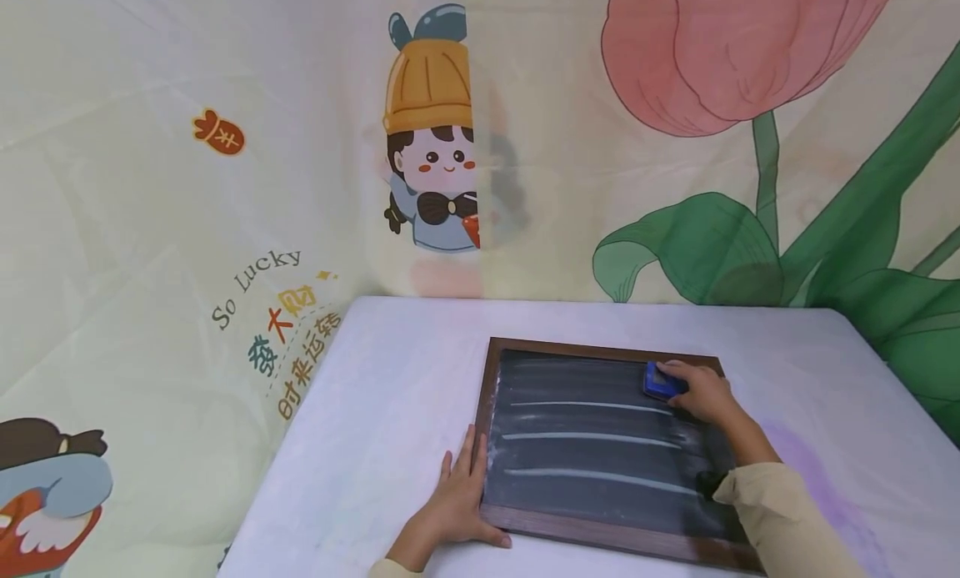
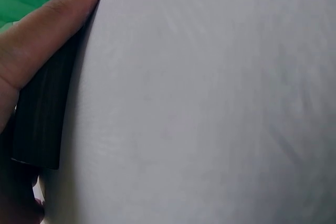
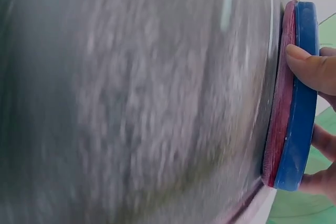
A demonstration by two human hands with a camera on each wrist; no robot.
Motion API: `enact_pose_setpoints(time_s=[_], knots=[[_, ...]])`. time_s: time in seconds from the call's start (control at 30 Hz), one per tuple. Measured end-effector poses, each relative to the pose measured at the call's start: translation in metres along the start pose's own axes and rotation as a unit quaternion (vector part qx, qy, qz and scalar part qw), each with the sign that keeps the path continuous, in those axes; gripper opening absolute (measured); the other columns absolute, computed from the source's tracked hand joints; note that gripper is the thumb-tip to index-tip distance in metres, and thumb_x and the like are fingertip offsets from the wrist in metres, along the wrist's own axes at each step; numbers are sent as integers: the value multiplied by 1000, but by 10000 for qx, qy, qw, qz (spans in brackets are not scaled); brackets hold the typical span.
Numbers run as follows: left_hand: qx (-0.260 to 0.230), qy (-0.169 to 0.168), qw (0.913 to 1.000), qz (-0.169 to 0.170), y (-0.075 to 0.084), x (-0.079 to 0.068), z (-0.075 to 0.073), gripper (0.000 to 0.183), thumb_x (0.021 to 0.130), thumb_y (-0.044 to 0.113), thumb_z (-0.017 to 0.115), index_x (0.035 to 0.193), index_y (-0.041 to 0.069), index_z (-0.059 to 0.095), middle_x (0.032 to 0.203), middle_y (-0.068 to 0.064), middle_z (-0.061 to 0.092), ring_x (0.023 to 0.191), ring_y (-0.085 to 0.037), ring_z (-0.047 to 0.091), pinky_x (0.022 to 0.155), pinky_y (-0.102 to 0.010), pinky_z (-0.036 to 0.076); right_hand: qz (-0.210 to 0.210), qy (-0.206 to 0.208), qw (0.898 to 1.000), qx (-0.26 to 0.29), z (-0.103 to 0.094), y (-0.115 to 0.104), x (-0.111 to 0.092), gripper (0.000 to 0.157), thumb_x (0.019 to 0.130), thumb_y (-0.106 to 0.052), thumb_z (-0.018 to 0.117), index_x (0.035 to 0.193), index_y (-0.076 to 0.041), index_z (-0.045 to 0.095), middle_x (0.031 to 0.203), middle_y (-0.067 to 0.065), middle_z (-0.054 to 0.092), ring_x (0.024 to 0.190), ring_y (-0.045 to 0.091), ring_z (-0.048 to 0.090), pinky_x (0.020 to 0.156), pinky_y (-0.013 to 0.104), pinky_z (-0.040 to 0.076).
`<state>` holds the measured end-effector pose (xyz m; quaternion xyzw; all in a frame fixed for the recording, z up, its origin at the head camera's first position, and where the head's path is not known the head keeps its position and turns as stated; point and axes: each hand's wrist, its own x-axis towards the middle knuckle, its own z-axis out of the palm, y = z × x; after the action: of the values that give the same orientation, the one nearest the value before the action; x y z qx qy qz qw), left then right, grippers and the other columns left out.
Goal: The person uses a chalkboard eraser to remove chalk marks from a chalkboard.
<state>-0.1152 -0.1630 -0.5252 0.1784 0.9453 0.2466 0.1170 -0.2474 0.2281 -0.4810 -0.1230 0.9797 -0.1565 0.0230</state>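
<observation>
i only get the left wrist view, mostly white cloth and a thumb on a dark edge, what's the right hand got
Observer: The right hand grips a blue eraser.
Operator: where is it working
Observer: Near the far right corner of the dark board, as the head view shows.
Operator: any marks on that surface
Observer: Yes, three clear pale lines run across it, all below the blue eraser in the head view.
</observation>
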Motion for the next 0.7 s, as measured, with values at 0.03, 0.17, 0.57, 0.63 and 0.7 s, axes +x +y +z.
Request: enact_pose_setpoints(time_s=[0.03, 0.17, 0.57, 0.63, 0.7], knots=[[3, 7, 10000, -9, 0, 1, -1, 143, 46, 63, 79, 145, 0, -2, 151, -22, -12, 140, -36, 5, 107, -62, 6, -3, -16, 10000, 43, 1, -3, 2, 61, 69, -10, 75, 126, -3, 53, 126, 24, 51, 107, 50, 48, 77, 61, 39], [23, 0, 10000, -43, 1, 3, -3, 143, 46, 61, 80, 145, 0, -1, 151, -22, -12, 140, -35, 3, 107, -61, 5, 39, -205, 9997, 136, 8, -26, 14, 61, 73, -11, 74, 129, -5, 51, 131, 21, 49, 112, 50, 43, 83, 66, 33], [-114, -35, 9999, -77, 2, 5, 2, 141, 47, 61, 79, 145, 0, 0, 151, -21, -13, 140, -36, 2, 107, -61, 4, -437, -455, 9977, 249, 49, -144, 57, 61, 74, -14, 74, 131, -18, 51, 138, 6, 47, 121, 40, 39, 93, 64, 25], [-130, -24, 9999, -42, 3, 5, 3, 140, 48, 61, 79, 145, 0, 0, 151, -22, -12, 140, -37, 4, 106, -62, 4, -537, -484, 9969, 301, 57, -162, 62, 61, 75, -15, 74, 131, -20, 51, 139, 4, 46, 122, 39, 39, 95, 64, 24], [-129, -31, 9999, -32, 3, 5, 4, 139, 48, 61, 79, 145, 0, 1, 151, -22, -12, 140, -37, 4, 106, -62, 5, -656, -500, 9962, 280, 62, -177, 65, 60, 76, -16, 73, 132, -21, 51, 139, 4, 46, 122, 39, 39, 97, 66, 23]])
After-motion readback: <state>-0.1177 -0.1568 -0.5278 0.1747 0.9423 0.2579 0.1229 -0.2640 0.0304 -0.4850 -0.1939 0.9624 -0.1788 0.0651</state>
